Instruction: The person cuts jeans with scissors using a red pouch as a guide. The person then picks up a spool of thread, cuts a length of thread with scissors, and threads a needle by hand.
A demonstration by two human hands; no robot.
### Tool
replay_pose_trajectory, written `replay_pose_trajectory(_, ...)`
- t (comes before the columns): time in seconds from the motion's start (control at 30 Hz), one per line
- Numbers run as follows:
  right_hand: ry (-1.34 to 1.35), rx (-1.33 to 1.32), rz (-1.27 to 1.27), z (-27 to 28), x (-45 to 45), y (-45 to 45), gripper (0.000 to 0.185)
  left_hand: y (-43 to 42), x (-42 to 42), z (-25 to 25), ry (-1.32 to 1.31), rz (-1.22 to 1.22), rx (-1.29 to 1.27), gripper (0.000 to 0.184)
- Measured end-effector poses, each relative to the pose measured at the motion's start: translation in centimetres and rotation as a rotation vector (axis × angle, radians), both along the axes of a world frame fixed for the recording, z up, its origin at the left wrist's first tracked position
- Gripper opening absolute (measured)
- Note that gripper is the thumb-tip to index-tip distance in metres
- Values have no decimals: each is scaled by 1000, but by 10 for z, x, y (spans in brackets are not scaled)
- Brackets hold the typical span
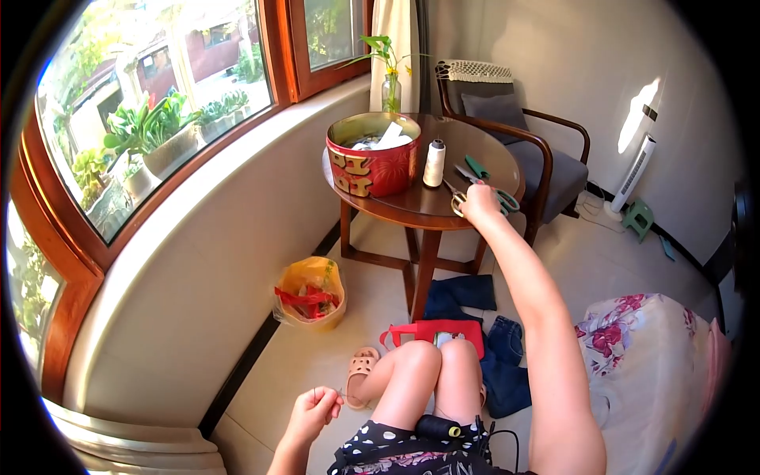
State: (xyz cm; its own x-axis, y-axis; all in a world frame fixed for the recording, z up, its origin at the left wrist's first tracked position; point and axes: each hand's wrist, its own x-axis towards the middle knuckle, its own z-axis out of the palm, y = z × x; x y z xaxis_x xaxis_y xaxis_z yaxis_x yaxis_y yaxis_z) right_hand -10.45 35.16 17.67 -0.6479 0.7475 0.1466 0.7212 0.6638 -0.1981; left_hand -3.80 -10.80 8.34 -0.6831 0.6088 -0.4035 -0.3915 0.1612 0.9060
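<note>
My right hand (481,203) reaches to the round table (380,207), fingers closed at the scissors lying there; what exactly it grips is hidden. Gold-handled scissors (457,204) are at its left, and green-handled scissors (507,203) at its right. A white thread cone (434,164) stands near them, beside a red tin (372,162). My left hand (315,410) is pinched beside my knee on a thin dark thread (348,397). A dark thread spool (438,427) rests on my lap.
A yellow bag (313,297) stands on the floor by the wall. Jeans (503,368) and a red bag (431,326) lie before my knees. An armchair (554,170) is behind the table; a floral-covered bed (649,364) is at the right.
</note>
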Motion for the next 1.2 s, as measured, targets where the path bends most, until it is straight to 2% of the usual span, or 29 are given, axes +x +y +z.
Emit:
replay_pose_trajectory(0.07,236,515,257,-35,15,-12,11,-5,4,2,30,51,19,23)
replay_pose_trajectory(0.1,345,652,448,-34,33,-37,4,-9,5,2,41,73,13,23)
replay_pose_trajectory(0.13,324,482,610,-36,57,-69,4,-12,6,2,53,96,12,23)
replay_pose_trajectory(0.17,248,463,839,-43,86,-100,7,-12,6,0,63,119,16,23)
replay_pose_trajectory(0.2,120,274,949,-67,118,-130,11,-12,6,-3,42,130,37,23)
replay_pose_trajectory(0.23,-60,-45,954,-97,156,-162,18,-13,6,-7,20,137,56,22)
replay_pose_trajectory(0.3,-117,-484,1123,-171,230,-208,54,-9,5,-12,-21,128,74,22)
replay_pose_trajectory(0.33,-651,-732,943,-161,248,-228,65,-5,5,-16,-42,113,72,22)
replay_pose_trajectory(0.4,-539,-648,818,-143,264,-247,61,4,4,-20,-57,81,75,22)
replay_pose_trajectory(0.43,-451,-635,759,-161,273,-245,60,9,4,-21,-56,59,77,22)
replay_pose_trajectory(0.53,-251,-779,638,-180,278,-239,58,23,6,-16,-36,8,97,21)
replay_pose_trajectory(0.57,-316,-957,499,-178,276,-228,52,27,7,-13,1,3,114,21)
replay_pose_trajectory(0.6,-168,-915,473,-153,269,-218,48,30,8,-9,38,3,132,22)
replay_pose_trajectory(0.63,-153,-952,390,-131,259,-196,48,30,8,-6,84,-3,142,21)
replay_pose_trajectory(0.7,159,-688,247,-60,232,-162,44,28,6,-2,89,1,114,21)
replay_pose_trajectory(0.73,356,-488,306,-36,217,-139,38,28,4,-1,91,1,101,21)
replay_pose_trajectory(0.77,549,-466,289,-2,197,-123,33,27,3,-3,102,-9,80,22)
replay_pose_trajectory(0.8,660,-109,397,22,174,-99,31,24,2,-7,115,-18,60,22)
replay_pose_trajectory(0.83,736,45,445,42,150,-75,34,23,3,-9,127,-26,38,23)
replay_pose_trajectory(0.93,686,68,359,69,80,-4,38,22,3,-7,89,-6,17,23)
replay_pose_trajectory(1.0,680,-101,237,73,42,16,42,21,2,-6,103,6,23,22)
replay_pose_trajectory(1.1,589,138,180,50,-6,54,46,12,2,-4,130,13,-3,22)
replay_pose_trajectory(1.2,492,82,147,45,-22,46,48,2,-1,-3,173,-11,-77,21)
